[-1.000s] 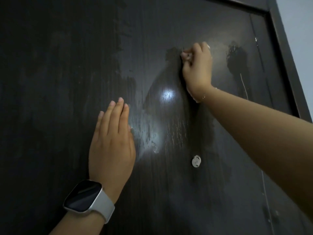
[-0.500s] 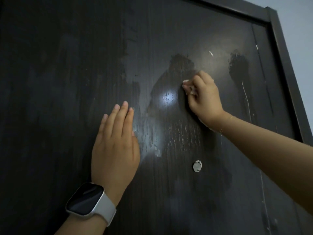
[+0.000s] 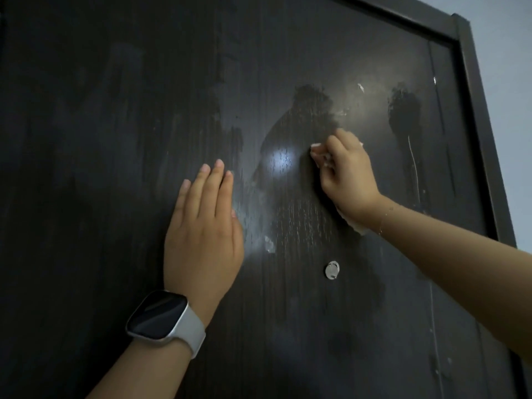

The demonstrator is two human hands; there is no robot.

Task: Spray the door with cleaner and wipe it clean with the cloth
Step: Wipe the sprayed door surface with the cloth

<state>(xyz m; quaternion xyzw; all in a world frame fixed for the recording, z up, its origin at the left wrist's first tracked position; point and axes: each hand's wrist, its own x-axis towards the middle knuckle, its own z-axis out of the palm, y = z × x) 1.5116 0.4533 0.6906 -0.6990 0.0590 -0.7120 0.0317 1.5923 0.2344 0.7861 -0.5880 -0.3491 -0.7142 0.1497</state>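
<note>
The right hand [image 3: 347,171] is closed in a fist around a bunched white cloth [image 3: 318,152], pressing it against the dark door [image 3: 115,139] above and slightly right of the round peephole [image 3: 332,269]. Unwiped residue (pale streaks and a long drip) lies further right of the peephole and above the fist, so the right hand is the nearer one. The left hand [image 3: 203,234] lies flat and open on the door, left of the peephole, holding nothing. No containers show.
</note>
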